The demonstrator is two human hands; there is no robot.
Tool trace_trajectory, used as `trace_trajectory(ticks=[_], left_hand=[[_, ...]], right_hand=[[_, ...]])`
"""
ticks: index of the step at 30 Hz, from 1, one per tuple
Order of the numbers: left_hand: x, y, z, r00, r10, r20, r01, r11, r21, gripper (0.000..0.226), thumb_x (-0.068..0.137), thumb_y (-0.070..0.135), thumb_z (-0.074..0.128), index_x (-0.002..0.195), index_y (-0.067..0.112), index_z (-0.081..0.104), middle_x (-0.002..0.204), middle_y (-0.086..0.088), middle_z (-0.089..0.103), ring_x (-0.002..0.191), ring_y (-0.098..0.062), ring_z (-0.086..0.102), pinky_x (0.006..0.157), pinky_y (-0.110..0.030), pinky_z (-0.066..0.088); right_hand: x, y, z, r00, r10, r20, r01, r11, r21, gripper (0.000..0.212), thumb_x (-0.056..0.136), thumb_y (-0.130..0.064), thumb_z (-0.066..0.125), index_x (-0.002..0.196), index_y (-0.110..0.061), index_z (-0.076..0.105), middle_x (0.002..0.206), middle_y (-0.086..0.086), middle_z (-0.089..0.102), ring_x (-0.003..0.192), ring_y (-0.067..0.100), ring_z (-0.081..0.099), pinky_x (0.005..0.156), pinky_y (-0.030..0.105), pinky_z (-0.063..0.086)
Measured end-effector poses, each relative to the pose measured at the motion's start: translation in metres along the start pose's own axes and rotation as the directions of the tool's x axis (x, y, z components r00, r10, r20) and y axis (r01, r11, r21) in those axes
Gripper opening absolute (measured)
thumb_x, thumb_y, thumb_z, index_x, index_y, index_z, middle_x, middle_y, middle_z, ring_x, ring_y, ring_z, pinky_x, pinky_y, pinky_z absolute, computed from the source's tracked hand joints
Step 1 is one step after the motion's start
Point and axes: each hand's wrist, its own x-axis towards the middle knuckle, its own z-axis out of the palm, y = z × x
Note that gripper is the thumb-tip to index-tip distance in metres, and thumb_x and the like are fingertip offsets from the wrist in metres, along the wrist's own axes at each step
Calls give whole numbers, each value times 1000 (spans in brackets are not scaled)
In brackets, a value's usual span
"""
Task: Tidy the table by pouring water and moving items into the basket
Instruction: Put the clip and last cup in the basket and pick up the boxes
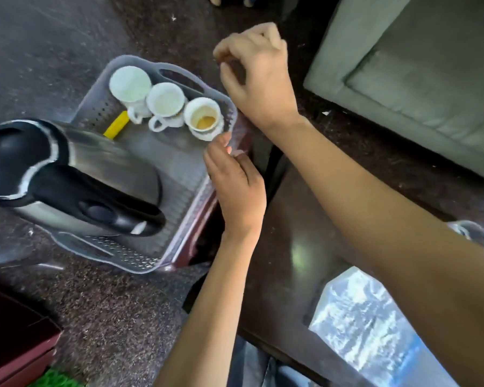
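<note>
The clear plastic basket is gripped at its 3 o'clock rim by the left hand. A steel kettle and three white teacups are held inside. The right hand, loosely curled and empty, is raised at the basket's 1 o'clock.

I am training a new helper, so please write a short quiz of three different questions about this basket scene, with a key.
1. True or false: the kettle lies inside the basket.
2. How many white cups stand in the basket?
3. Which item lies beside the cups? A) a yellow stick-shaped object B) a red spoon C) a blue lid

Key
1. True.
2. Three; the one nearest the left hand holds a brownish residue.
3. A.
</note>
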Motion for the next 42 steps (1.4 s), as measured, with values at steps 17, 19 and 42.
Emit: trace_trajectory(ticks=[17,19,42], left_hand=[[-213,34,84,894,103,437,-149,986,72,28,91,-4,48,118,2,51,114,-13,53,94,-2,49,83,-4,40],[-233,36,89,871,102,480,-154,985,72,28,91,-4,46,118,2,51,112,-12,51,93,-7,51,82,-7,41],[-254,22,71,847,4,531,-107,981,163,30,92,-7,44,119,3,52,115,-15,52,92,-7,49,74,3,37]], right_hand=[[-294,95,-197,836,537,-114,-549,808,-212,23,81,-9,54,101,-13,66,100,2,65,92,27,52,81,39,44],[-334,101,-209,808,580,-100,-585,772,-249,24,81,-6,55,102,-12,66,101,5,64,90,28,51,80,39,44],[-396,114,-217,561,815,142,-750,573,-330,20,91,0,43,104,-3,57,106,21,52,89,41,55,73,43,51]])
